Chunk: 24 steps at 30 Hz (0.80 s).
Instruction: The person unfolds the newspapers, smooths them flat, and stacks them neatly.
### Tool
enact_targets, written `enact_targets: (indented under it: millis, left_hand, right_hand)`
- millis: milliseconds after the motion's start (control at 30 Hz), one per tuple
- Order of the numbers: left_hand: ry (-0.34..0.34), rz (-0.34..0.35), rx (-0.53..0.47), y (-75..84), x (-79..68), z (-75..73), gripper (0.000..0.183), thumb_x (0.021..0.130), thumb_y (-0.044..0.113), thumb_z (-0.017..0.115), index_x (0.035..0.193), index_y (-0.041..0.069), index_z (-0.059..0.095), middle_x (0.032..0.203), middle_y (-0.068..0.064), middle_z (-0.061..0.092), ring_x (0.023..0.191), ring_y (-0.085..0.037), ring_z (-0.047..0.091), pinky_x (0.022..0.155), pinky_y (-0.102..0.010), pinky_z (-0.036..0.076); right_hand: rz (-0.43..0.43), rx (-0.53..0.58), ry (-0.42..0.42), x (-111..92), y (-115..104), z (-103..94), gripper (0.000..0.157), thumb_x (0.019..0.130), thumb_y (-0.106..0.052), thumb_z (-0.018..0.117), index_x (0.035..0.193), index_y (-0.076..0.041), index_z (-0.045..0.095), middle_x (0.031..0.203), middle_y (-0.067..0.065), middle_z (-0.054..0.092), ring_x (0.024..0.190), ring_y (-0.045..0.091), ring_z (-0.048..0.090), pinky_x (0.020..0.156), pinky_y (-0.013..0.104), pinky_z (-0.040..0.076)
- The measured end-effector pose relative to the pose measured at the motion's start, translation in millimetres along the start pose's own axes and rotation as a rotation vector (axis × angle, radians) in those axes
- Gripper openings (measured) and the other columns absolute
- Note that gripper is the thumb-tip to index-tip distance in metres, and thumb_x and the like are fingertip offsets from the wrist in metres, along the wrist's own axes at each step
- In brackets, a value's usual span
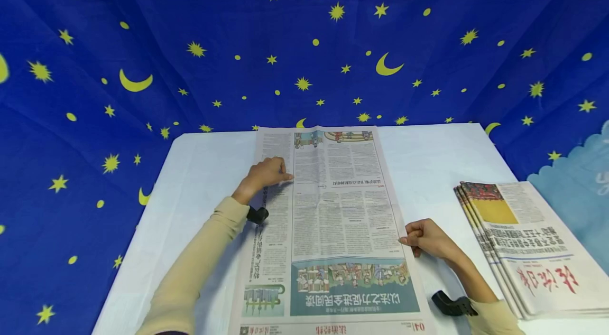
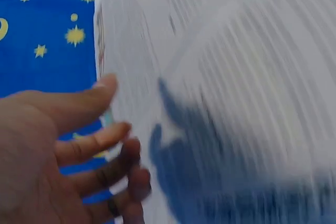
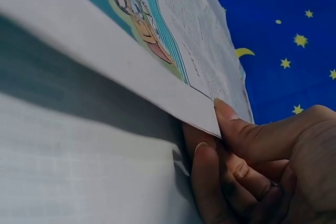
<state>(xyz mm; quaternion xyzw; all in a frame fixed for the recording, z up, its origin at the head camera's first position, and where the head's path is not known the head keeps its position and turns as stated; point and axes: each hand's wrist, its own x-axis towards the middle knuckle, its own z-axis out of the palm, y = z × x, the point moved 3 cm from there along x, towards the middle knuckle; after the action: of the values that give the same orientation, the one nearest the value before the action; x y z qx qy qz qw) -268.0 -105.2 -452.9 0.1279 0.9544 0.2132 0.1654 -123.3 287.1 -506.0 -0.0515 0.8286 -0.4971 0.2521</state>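
Note:
A newspaper page (image 1: 347, 219) lies lengthwise on the white table, its print upside down from here. My right hand (image 1: 430, 240) pinches the page's right edge; in the right wrist view the thumb (image 3: 239, 127) is on top and the fingers are underneath, with that edge raised off the table. Over the left part of the page hovers my left hand (image 1: 266, 174). The left wrist view shows its thumb and bent fingers (image 2: 94, 145) apart, nothing between them, and their shadow falling on the paper.
To the right, a stack of folded newspapers (image 1: 537, 250) sits on the white table (image 1: 190, 182). A blue cloth (image 1: 238, 23) with yellow moons and stars hangs behind the table and along its sides. Each wrist wears a black band (image 1: 452, 304).

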Motion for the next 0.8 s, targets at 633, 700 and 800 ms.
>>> enact_targets:
  millis: [633,700,800]
  left_hand:
    - [-0.345,0.412,-0.267,127.3,68.1,56.3,0.03,0.099,0.024,0.058,0.104,-0.003,0.072,0.091,-0.021,0.071,0.074,-0.034,0.065,0.068,-0.037,0.054]
    - [-0.367,0.412,-0.27,133.8,69.3,61.6,0.031,0.099,0.025,0.058,0.103,-0.003,0.072,0.092,-0.02,0.072,0.076,-0.034,0.066,0.068,-0.036,0.054]
    - [-0.382,0.419,-0.282,142.7,70.4,68.5,0.031,0.099,0.024,0.058,0.102,-0.003,0.072,0.094,-0.019,0.072,0.079,-0.032,0.068,0.069,-0.034,0.056]
  right_hand:
    - [0.069,-0.012,0.15,-6.1,-4.0,10.1,0.023,0.087,-0.011,0.072,0.075,0.004,0.06,0.051,0.0,0.055,0.047,0.012,0.053,0.047,0.026,0.047]
    - [0.078,-0.009,0.16,-6.1,-5.1,10.2,0.024,0.087,-0.011,0.073,0.073,0.002,0.058,0.049,-0.003,0.052,0.047,0.012,0.052,0.047,0.026,0.047]
    - [0.085,-0.009,0.172,-7.0,-6.3,10.4,0.027,0.087,-0.012,0.073,0.07,-0.001,0.055,0.046,-0.004,0.046,0.046,0.012,0.049,0.046,0.027,0.045]
